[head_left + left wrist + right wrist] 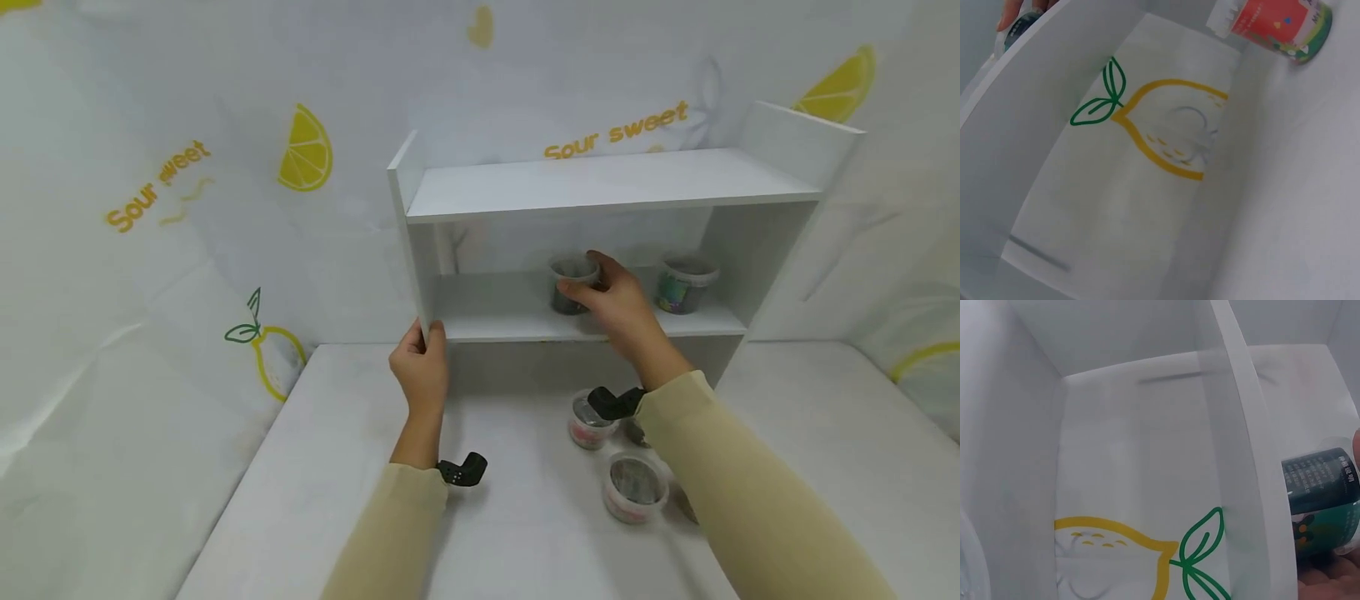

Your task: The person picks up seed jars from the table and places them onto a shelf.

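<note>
My right hand grips a small round plastic tub with a clear rim, thumb near and fingers round the far side. This tub is over the middle board of a white shelf unit; in the right wrist view its label is dark green with pale print. My left hand pinches the lower front edge of the unit's left side panel, thumb on the inner side. Another tub with a colourful label stands at the right end of the same board.
Below the unit, on the white table, stand several tubs, among them a reddish-labelled one and a nearer one; my right sleeve partly covers others. The unit's top board lies above my right hand. A patterned white sheet hangs behind.
</note>
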`<action>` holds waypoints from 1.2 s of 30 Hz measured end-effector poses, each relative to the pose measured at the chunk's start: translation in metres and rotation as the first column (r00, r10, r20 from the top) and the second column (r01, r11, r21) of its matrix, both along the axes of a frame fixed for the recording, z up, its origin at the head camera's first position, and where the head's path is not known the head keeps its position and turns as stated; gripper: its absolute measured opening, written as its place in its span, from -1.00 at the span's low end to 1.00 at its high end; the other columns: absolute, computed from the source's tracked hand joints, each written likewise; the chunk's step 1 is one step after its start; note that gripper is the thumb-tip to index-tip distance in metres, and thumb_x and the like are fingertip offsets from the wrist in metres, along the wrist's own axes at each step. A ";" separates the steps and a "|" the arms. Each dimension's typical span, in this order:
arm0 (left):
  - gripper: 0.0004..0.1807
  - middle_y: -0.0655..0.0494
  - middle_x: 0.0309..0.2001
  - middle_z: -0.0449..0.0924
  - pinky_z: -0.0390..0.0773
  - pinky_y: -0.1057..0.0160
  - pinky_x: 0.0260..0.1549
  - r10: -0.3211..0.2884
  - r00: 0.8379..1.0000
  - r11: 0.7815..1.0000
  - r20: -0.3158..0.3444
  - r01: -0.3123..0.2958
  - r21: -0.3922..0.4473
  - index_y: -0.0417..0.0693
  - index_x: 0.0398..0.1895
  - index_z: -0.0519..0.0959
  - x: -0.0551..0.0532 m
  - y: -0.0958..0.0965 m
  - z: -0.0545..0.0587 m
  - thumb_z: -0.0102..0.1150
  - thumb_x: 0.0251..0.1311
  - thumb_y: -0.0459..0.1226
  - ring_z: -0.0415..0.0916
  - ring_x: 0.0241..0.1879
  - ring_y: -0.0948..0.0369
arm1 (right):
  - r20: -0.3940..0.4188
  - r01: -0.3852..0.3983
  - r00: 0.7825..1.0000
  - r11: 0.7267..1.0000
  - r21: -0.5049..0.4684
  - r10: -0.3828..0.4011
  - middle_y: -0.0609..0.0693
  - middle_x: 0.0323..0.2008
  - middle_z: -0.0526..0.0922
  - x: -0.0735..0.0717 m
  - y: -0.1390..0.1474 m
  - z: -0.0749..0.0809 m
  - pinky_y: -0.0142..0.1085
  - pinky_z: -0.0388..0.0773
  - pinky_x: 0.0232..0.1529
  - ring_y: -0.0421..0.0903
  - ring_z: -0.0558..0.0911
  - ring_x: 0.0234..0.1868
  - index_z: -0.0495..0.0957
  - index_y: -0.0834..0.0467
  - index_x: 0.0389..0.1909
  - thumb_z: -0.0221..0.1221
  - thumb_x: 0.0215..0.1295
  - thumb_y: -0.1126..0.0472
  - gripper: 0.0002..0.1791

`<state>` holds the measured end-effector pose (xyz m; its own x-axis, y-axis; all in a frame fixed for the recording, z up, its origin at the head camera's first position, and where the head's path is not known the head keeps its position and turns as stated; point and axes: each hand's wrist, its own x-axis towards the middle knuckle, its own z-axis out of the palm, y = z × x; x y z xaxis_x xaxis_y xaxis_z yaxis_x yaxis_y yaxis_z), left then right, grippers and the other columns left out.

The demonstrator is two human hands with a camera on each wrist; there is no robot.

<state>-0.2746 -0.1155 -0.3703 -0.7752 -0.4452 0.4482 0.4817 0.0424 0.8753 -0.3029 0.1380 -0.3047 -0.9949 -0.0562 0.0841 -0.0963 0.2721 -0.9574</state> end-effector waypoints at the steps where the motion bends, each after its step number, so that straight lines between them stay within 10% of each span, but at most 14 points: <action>1: -0.65 -0.31 0.04 0.61 0.60 0.25 -0.02 -0.015 1.000 1.000 0.003 0.015 0.000 -0.47 0.08 0.55 -0.002 0.000 -0.002 0.11 0.29 -0.41 0.60 0.09 0.03 | -0.001 0.004 1.000 1.000 0.003 -0.004 0.03 0.58 -0.16 0.001 0.001 0.000 0.06 0.15 0.44 0.06 0.02 0.54 -0.16 -0.03 0.58 0.25 0.29 -0.10 0.01; 9: -0.69 -0.24 -0.03 0.67 0.64 0.24 -0.09 -0.020 1.000 0.998 -0.003 0.020 -0.057 -0.37 0.02 0.62 -0.022 -0.006 -0.018 0.15 0.29 -0.34 0.65 0.02 0.03 | -0.006 0.021 1.000 0.999 0.029 -0.021 0.01 0.58 -0.12 0.007 0.007 0.007 0.04 0.16 0.44 0.05 0.04 0.54 -0.13 -0.02 0.58 0.26 0.25 -0.19 0.04; 24: -0.78 -0.20 -0.28 0.74 0.49 0.51 -0.59 0.099 0.995 0.987 0.031 -0.095 -0.127 -0.35 -0.18 0.71 -0.013 -0.010 -0.018 0.21 0.24 -0.35 0.59 -0.51 0.10 | 0.056 -0.072 0.996 0.997 0.001 0.072 0.07 0.58 -0.19 0.009 0.012 0.008 0.03 0.00 0.50 0.04 -0.11 0.58 -0.32 0.03 0.58 0.21 0.27 -0.23 0.13; 29: -0.80 -0.27 -0.30 0.72 0.40 0.53 -0.64 0.117 0.993 0.983 0.015 -0.114 -0.142 -0.45 -0.20 0.69 -0.007 -0.006 -0.009 0.17 0.24 -0.43 0.50 -0.59 0.18 | 0.005 -0.076 0.997 0.997 0.015 0.075 -0.04 0.59 -0.13 0.041 0.032 0.013 0.02 -0.04 0.51 -0.03 -0.06 0.57 -0.37 0.04 0.57 0.14 0.35 -0.21 0.08; 36: -0.82 -0.32 -0.37 0.71 0.43 0.55 -0.58 0.112 0.994 0.982 -0.011 -0.113 -0.151 -0.50 -0.26 0.68 0.010 0.000 0.014 0.15 0.20 -0.48 0.49 -0.57 0.34 | -0.213 -0.155 0.971 0.963 -0.219 0.108 -0.03 0.50 0.20 0.107 0.076 0.019 -0.58 0.38 0.20 -0.26 0.25 0.46 -0.05 0.13 0.56 0.10 0.42 0.34 -0.22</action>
<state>-0.2643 -0.1160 -0.3568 -0.7227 -0.4564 0.5190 0.4688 0.2281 0.8533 -0.1957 0.2139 -0.2854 -0.9420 -0.1410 0.3047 -0.3099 0.0163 -0.9506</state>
